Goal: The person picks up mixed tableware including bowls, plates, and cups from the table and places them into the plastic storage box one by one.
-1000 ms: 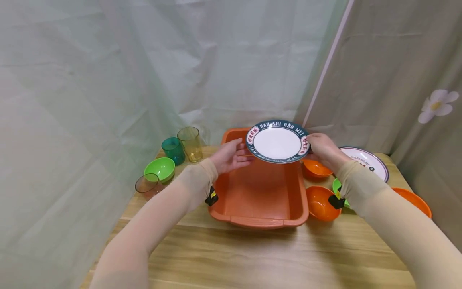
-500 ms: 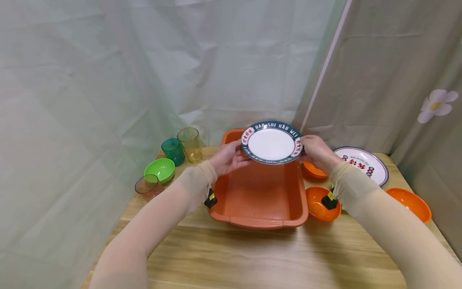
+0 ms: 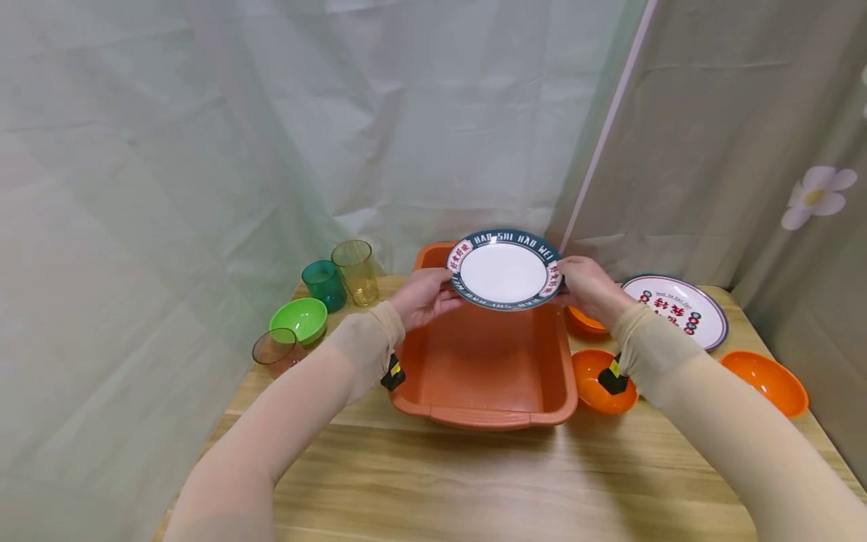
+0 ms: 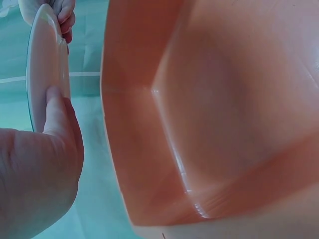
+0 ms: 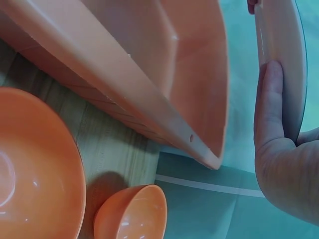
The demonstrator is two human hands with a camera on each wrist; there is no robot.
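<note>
A white plate (image 3: 504, 272) with a dark green lettered rim is held up, face toward the head camera, over the far part of an orange plastic tub (image 3: 484, 416). My left hand (image 3: 425, 295) grips its left edge, thumb at the rim and fingers underneath. On the opposite edge my right hand (image 3: 591, 284) pinches the rim, its fingers partly hidden below. Seen from the left wrist, the plate (image 4: 45, 69) stands edge-on beside the tub wall (image 4: 127, 124). The right wrist view shows fingers (image 5: 271, 94) lying along the plate's underside (image 5: 284, 45).
Left of the tub stand a teal cup (image 3: 323, 286), a yellow cup (image 3: 357, 275), a green bowl (image 3: 299, 320) and a brownish clear cup (image 3: 276, 352). To the right are orange bowls (image 3: 765, 382) and another patterned plate (image 3: 677, 310). A pale curtain (image 3: 440, 113) hangs behind.
The plate has shifted left and slightly down with my right hand. My left hand, earlier beside the plate with fingers spread, now grips its left rim.
</note>
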